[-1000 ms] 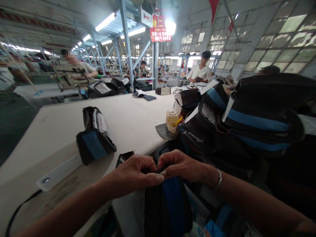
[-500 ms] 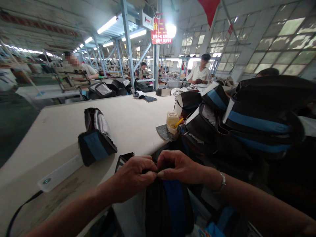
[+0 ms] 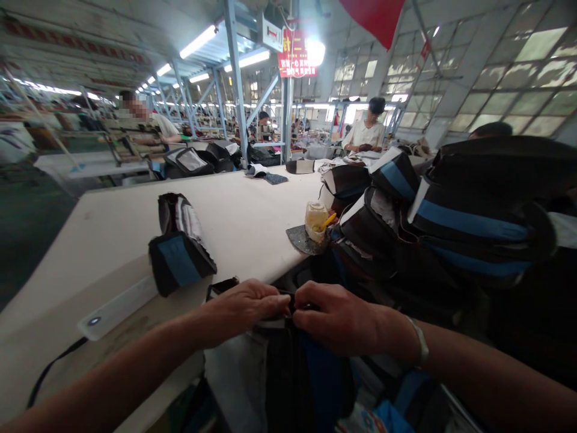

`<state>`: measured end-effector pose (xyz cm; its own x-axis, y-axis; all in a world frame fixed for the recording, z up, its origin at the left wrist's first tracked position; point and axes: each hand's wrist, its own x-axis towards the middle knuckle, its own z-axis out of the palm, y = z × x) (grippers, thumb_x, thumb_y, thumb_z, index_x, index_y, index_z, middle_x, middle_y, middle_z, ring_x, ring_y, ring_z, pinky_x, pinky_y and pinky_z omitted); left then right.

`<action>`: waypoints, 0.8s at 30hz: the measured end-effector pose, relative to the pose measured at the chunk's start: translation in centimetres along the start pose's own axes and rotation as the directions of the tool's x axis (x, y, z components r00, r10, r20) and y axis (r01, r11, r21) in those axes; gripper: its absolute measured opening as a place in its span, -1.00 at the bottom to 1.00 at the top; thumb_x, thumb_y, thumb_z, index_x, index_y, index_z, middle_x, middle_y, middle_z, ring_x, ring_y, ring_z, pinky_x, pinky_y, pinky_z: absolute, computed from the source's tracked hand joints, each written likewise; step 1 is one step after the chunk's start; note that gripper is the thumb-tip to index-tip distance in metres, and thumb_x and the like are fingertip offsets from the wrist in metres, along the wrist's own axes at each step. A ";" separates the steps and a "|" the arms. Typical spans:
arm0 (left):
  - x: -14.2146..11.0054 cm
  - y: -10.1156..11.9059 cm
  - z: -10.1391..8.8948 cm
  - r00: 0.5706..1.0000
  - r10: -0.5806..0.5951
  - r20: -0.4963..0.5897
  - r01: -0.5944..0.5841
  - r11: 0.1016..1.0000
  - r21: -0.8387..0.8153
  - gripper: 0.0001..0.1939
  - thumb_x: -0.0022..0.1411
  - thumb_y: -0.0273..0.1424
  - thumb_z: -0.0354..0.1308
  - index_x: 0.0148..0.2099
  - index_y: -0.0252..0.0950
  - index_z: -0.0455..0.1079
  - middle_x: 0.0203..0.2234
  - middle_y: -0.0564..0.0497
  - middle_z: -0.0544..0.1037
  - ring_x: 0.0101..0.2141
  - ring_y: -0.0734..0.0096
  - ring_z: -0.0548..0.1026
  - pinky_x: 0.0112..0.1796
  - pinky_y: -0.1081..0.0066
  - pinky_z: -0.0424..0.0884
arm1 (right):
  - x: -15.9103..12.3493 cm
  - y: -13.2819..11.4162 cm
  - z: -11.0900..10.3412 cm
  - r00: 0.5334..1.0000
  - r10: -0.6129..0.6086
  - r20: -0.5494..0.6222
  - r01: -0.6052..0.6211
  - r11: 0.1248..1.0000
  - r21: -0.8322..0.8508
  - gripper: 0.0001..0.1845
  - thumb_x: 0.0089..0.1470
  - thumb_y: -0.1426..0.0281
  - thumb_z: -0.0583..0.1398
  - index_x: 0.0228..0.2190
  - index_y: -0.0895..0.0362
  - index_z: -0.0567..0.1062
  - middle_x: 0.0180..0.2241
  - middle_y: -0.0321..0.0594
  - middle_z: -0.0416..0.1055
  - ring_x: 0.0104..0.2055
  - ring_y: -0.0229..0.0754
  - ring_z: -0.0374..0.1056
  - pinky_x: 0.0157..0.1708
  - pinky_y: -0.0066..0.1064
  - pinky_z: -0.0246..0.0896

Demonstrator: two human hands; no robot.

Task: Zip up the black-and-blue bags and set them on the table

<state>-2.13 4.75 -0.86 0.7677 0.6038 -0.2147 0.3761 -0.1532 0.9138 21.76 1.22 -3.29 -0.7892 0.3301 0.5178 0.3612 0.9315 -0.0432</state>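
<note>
A black fabric bag piece (image 3: 288, 379) with a blue stripe and pale lining hangs at the table's near edge. My left hand (image 3: 252, 304) pinches its upper edge between thumb and fingers. Close beside it, my right hand (image 3: 336, 316), with a bangle at the wrist, is closed on the same edge, its fingers curled. The fingers hide the exact spot they grip. Ahead, on the table (image 3: 243, 222), a jar of yellowish glue (image 3: 316, 219) with a yellow-handled tool stands on a dark pad (image 3: 300, 239).
Another black and blue bag piece (image 3: 183, 261) stands on the left of the table, by a white oblong device (image 3: 117, 310) with a black strap. Bag pieces (image 3: 473, 222) are heaped high on the right. Beyond the table, a person (image 3: 365, 132) works with their hands.
My hands have shifted slightly on the bag piece's edge, and the left hand has flattened with its fingers pointing right. The view has moved a little.
</note>
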 end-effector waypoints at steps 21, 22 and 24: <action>-1.1 5.3 3.3 0.967 0.189 -0.168 -0.120 0.928 0.352 -0.88 0.12 -0.46 0.10 -0.44 -0.32 0.43 -0.40 0.06 0.45 -0.33 0.43 0.43 -0.32 0.48 0.27 | 3.0 1.5 -7.4 0.756 0.290 0.587 -0.619 0.608 0.497 -0.70 0.17 0.27 0.24 -0.38 0.30 0.50 -0.54 -0.36 0.25 -0.52 -0.42 0.10 -0.56 -0.59 0.00; -1.1 5.5 3.2 0.966 0.200 -0.161 -0.133 0.926 0.352 -0.88 0.11 -0.47 0.09 -0.45 -0.32 0.41 -0.40 0.06 0.45 -0.34 0.44 0.43 -0.32 0.49 0.27 | 3.4 1.5 -7.8 0.756 0.274 0.594 -0.612 0.618 0.494 -0.72 0.16 0.29 0.25 -0.35 0.31 0.52 -0.54 -0.36 0.29 -0.51 -0.42 0.13 -0.55 -0.61 0.03; -1.1 5.7 2.6 0.966 0.210 -0.149 -0.147 0.926 0.348 -0.89 0.09 -0.49 0.09 -0.46 -0.32 0.39 -0.40 0.07 0.44 -0.34 0.45 0.42 -0.30 0.50 0.28 | 4.2 1.5 -8.3 0.757 0.254 0.603 -0.595 0.651 0.472 -0.73 0.15 0.31 0.25 -0.29 0.32 0.55 -0.50 -0.33 0.36 -0.48 -0.42 0.20 -0.51 -0.63 0.08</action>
<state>0.50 1.15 3.64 0.7435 0.6678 0.0357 0.4156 -0.5031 0.7577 23.17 2.75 5.92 -0.8047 0.5783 -0.1341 0.4697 0.4821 -0.7396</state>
